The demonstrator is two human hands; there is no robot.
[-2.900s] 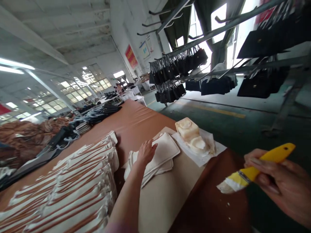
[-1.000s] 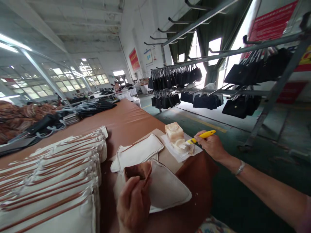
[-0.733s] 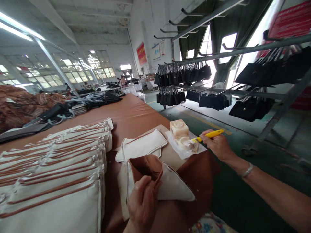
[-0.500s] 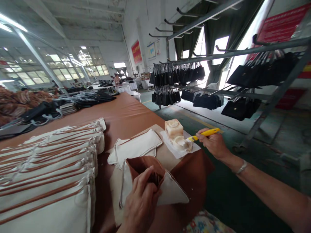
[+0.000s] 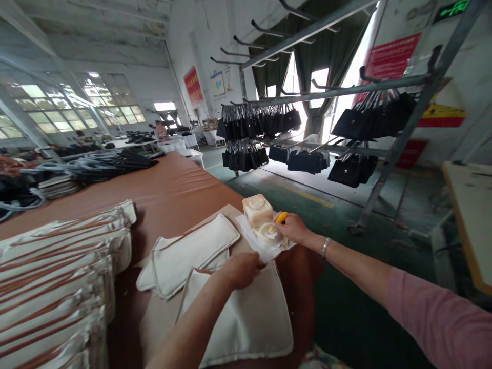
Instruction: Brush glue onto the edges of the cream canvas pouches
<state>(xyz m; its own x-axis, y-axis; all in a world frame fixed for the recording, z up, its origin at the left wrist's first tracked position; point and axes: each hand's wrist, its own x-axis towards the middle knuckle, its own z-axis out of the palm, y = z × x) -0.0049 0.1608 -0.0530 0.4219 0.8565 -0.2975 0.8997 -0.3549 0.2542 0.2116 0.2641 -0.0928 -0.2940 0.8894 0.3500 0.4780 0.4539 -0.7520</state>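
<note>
In my right hand is a yellow-handled brush, its tip down in the white paste of a small round pot. A block-shaped, cream-coloured container stands right behind that pot, both on a white sheet. My left hand is closed at the far edge of a white pouch, which lies flat before me; its fingertips are partly hidden. Beyond and left of it, another white pouch with brown trim rests on beige board.
Rows of stacked white pouches fill the left side of the brown-covered table. Black bags lie at the far left edge. A metal rack hung with black bags stands beyond the right edge, and another table is at far right.
My left hand has come out of the pouch's opening and moved to its far edge; the pouch now lies flatter. The brush has tipped more upright into the pot. The view has turned right.
</note>
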